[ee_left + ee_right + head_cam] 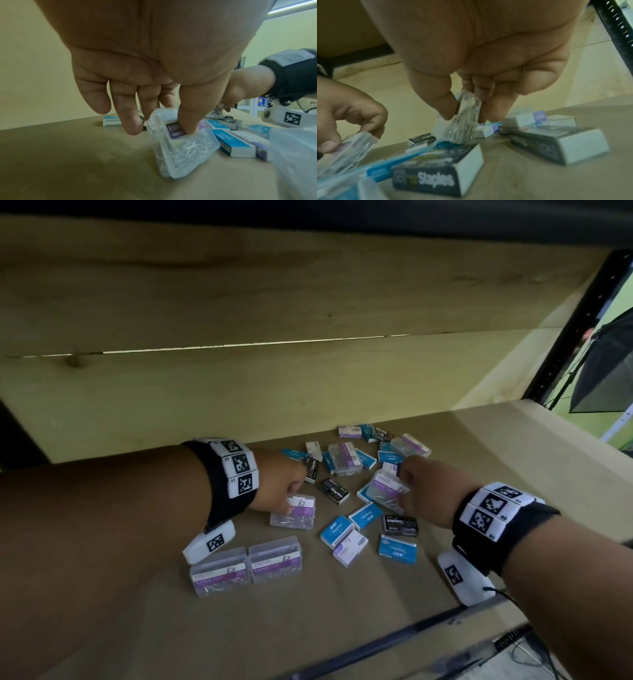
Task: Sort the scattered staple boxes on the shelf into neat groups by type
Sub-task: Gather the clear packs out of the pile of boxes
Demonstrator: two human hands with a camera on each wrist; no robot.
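Small boxes lie scattered on the brown shelf board [342, 628]: blue staple boxes [336, 530], black staple boxes [334, 491], white-and-purple ones [350, 547] and clear paper-clip boxes. My left hand [284, 486] pinches one clear paper-clip box [293, 512] [180, 147] between thumb and fingers, one edge on the board. My right hand [419, 486] pinches another clear paper-clip box [385, 489] [465, 121], tilted above a blue box [447, 145]. Two clear paper-clip boxes [246, 568] stand side by side near the front left.
A wooden back wall [239, 302] rises behind the pile. The black perforated shelf post [579, 330] stands at the right. More boxes [383, 445] cluster at the back. A metal rail [394, 645] runs along the shelf's front edge.
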